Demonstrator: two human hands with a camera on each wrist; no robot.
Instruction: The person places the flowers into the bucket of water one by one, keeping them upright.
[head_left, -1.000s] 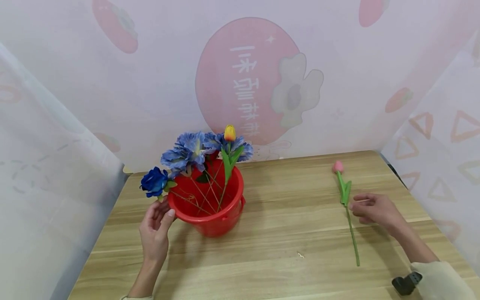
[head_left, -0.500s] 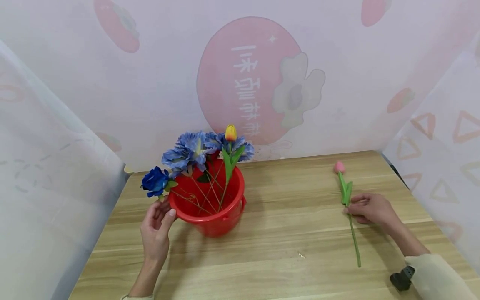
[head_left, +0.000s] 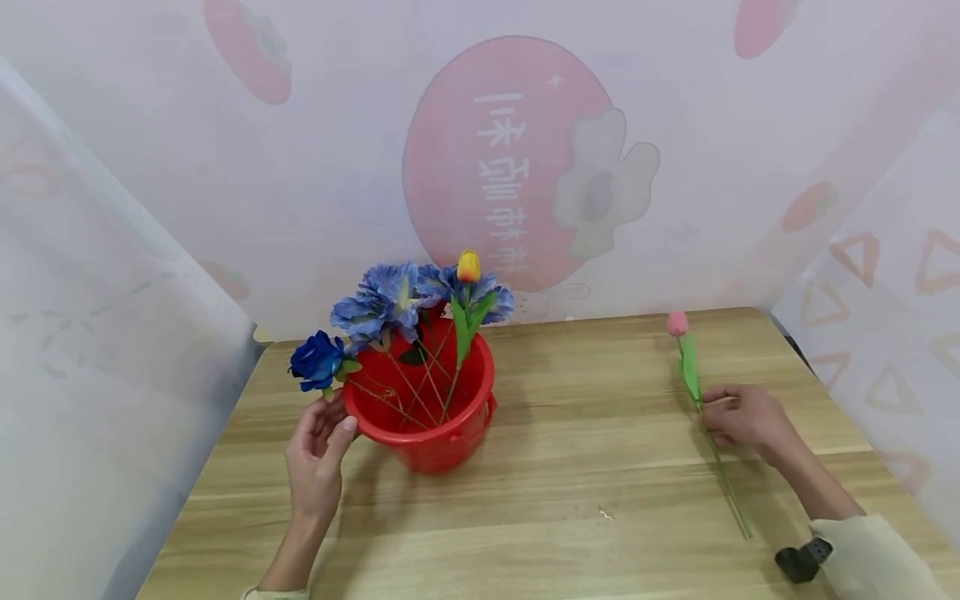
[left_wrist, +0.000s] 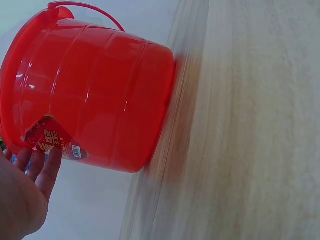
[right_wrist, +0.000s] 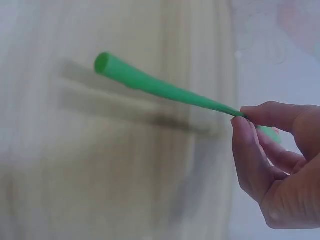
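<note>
My right hand (head_left: 750, 419) pinches the green stem of a pink artificial tulip (head_left: 688, 372) between thumb and fingertips. In the right wrist view the lower stem (right_wrist: 160, 89) hangs over the table, apart from its shadow. A red bucket (head_left: 438, 452) stands upright on the left, a label (left_wrist: 50, 137) on its side. My left hand (head_left: 315, 467) rests against the bucket's outer left side just under the rim, fingers fairly straight on the label. In the bucket stand a dark blue rose (head_left: 317, 361), light blue flowers (head_left: 390, 300) and a yellow-orange tulip (head_left: 468, 267).
The wooden table (head_left: 570, 417) ends at a patterned backdrop (head_left: 322, 167) behind and at the sides. A tiny pale scrap (head_left: 605, 513) lies near the table's middle front. A black device (head_left: 802, 560) is worn at my right wrist.
My right hand has moved from beside the pink tulip to its stem and taken hold of it. The tulip has lifted and its lower end has swung right. My left hand stays at the bucket.
</note>
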